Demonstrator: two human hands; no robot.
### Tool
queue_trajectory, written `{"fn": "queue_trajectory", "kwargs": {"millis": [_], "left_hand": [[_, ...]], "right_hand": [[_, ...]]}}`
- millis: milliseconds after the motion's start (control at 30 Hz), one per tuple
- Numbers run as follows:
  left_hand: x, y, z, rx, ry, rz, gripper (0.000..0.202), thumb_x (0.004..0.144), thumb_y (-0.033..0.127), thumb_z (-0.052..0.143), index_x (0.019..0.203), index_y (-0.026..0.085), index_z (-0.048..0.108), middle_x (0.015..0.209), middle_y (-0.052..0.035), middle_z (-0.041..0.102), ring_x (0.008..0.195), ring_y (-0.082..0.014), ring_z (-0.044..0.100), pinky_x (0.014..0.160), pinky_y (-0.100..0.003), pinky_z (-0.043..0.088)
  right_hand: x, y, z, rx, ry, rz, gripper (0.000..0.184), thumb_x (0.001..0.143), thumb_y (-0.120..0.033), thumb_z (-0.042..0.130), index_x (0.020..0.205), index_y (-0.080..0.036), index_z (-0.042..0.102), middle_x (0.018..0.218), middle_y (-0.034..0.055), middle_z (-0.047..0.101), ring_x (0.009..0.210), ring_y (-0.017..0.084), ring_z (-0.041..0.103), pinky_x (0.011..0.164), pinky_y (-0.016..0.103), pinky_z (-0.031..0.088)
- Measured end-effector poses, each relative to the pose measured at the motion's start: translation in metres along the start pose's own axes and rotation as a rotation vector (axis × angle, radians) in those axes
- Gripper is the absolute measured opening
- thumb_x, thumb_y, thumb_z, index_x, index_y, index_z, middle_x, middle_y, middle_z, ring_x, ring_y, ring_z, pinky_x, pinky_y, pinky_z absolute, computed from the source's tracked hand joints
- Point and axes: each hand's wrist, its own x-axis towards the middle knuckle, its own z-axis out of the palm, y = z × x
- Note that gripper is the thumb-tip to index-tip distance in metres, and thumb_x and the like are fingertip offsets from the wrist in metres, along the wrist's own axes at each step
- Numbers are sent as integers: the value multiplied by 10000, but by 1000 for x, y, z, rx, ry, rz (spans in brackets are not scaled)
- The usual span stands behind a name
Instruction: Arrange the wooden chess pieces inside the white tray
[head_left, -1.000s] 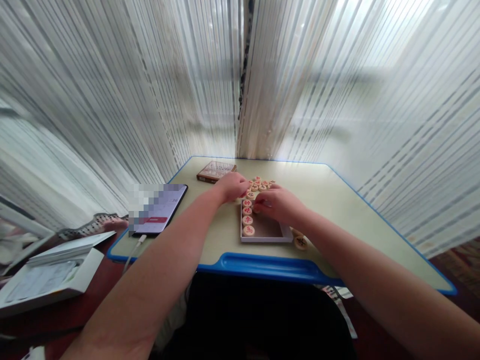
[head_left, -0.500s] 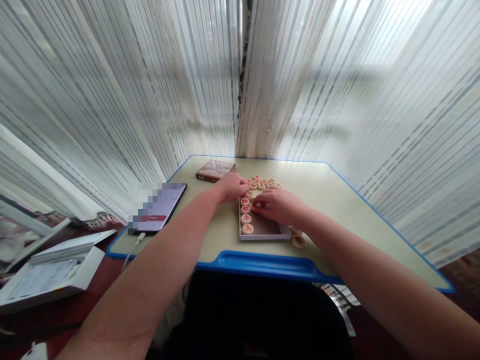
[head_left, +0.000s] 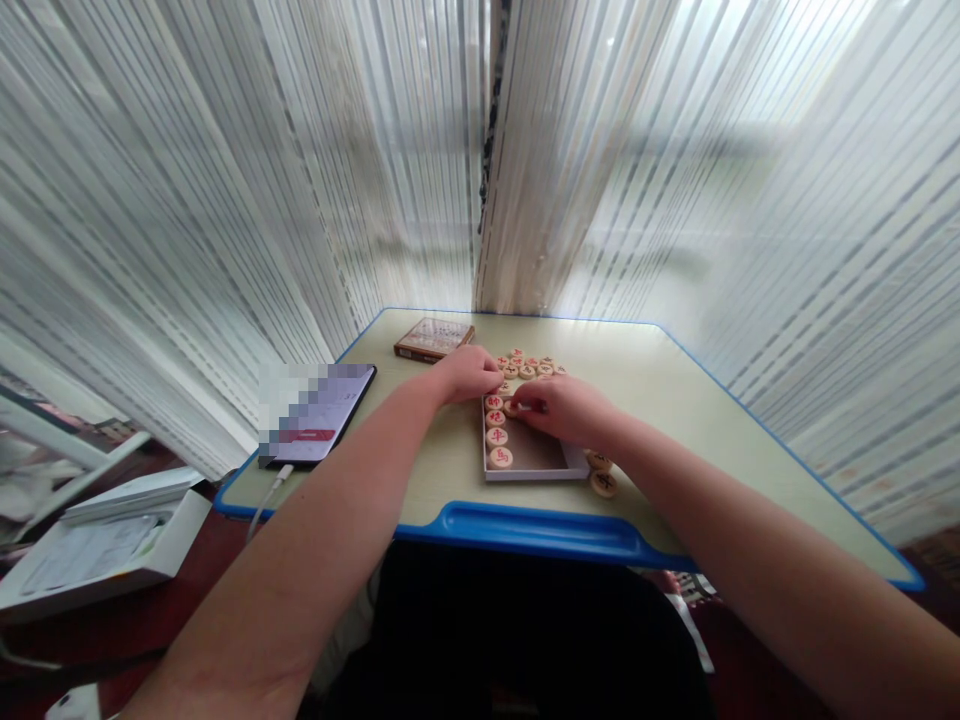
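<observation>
A shallow white-edged box point(head_left: 536, 474) lies on the table, with a column of red-marked Chinese chess pieces point(head_left: 496, 438) along its left side. My right hand point(head_left: 570, 408) reaches over the box, fingertips pinched on a Chinese chess piece point(head_left: 511, 409) beside the top of that column. My left hand point(head_left: 471, 374) is closed at the box's far left corner; whether its fingers grip the rim or a piece is hidden. More loose pieces point(head_left: 527, 370) with red and black characters lie just beyond the box, partly covered by my hands.
Dark-marked pieces point(head_left: 603, 484) lie by the box's right side. A brown flat box lid point(head_left: 433, 340) sits at the back left. A tablet point(head_left: 330, 410) with a white cable point(head_left: 268, 495) lies left. The blue tray groove point(head_left: 536, 530) runs along the front edge.
The view has shifted slightly, moving the box a little rightward in the picture. Both hands stay at nearly the same places, with the piece under my right fingertips showing more clearly.
</observation>
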Motion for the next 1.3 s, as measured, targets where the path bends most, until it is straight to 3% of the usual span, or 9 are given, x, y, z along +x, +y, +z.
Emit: {"fn": "queue_trajectory", "kwargs": {"millis": [200, 367, 800, 967, 1033, 1200, 1300], "left_hand": [[1, -2, 1, -73, -3, -19, 257, 604, 226, 438, 561, 124, 670, 489, -5, 551, 526, -124, 466, 522, -246, 333], [1, -1, 1, -37, 12, -29, 269, 604, 230, 435, 554, 116, 673, 469, -13, 545, 506, -128, 462, 505, -254, 326], [-1, 2, -1, -11, 7, -26, 269, 623, 234, 449, 559, 108, 678, 454, 4, 511, 497, -109, 425, 501, -251, 289], [-1, 3, -1, 1, 12, -15, 259, 629, 223, 453, 537, 106, 665, 449, 2, 501, 493, -107, 411, 496, -254, 276], [-1, 4, -1, 13, 16, -16, 256, 630, 218, 457, 535, 103, 665, 451, -1, 506, 494, -107, 413, 498, -255, 275], [0, 2, -1, 18, 16, -16, 274, 638, 237, 463, 569, 98, 688, 459, -5, 522, 501, -111, 429, 503, -253, 284], [1, 0, 1, 12, 16, -19, 283, 639, 246, 460, 587, 99, 696, 454, -5, 519, 500, -115, 438, 501, -251, 288]], "right_hand": [[-1, 0, -1, 9, 23, 40, 234, 783, -384, 563, 962, -272, 665, 810, 12, 685, 628, 134, 552, 543, 231, 330], [0, 0, -2, 20, -11, 61, 206, 761, -371, 582, 902, -257, 678, 803, 22, 683, 649, 145, 567, 553, 233, 349], [1, 6, 2, 88, -10, -31, 214, 810, -326, 548, 962, -280, 691, 823, 15, 696, 701, 150, 586, 616, 236, 379], [0, 3, -1, 62, -22, 39, 283, 745, -251, 567, 1024, -243, 614, 778, 7, 672, 630, 141, 545, 544, 228, 328], [0, 1, -4, 41, -11, 75, 280, 709, -219, 569, 988, -206, 587, 744, 13, 654, 599, 137, 516, 516, 227, 298], [-2, -1, -11, 93, 14, 103, 35, 714, -215, 537, 729, -193, 559, 651, 5, 608, 562, 119, 478, 516, 228, 294], [-1, 6, -14, 196, 165, 203, 65, 751, -236, 505, 759, -196, 555, 630, -7, 604, 552, 117, 492, 529, 227, 326]]}}
